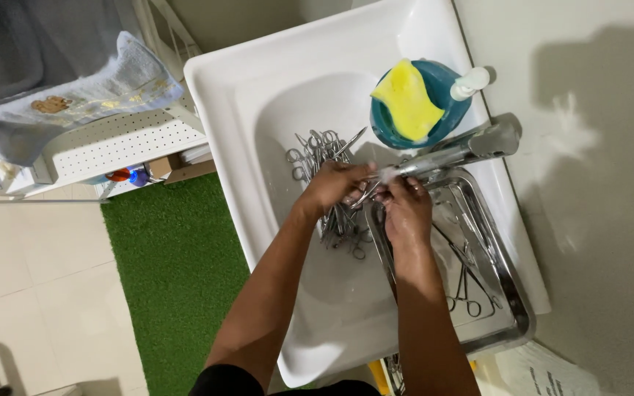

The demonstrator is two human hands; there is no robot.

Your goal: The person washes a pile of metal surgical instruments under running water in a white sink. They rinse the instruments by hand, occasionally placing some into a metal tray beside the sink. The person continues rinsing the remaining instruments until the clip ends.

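Scissors-like instrument (361, 192) pinched by both hands (372, 194) under tap (449, 152), steel tray (511, 293) crowding basin's right edge, instrument pile (324, 158) left.

A white wash basin (221, 110) stands against a pale grey wall (596, 147), where soft shadows fall on the plain surface. Below, the floor (31, 293) is laid with light beige tiles, and a green grass-like mat (177, 271) lies just beside the basin. To the left stands a white perforated shelf (111, 143) with a pale blue towel (75, 95) draped over its top.
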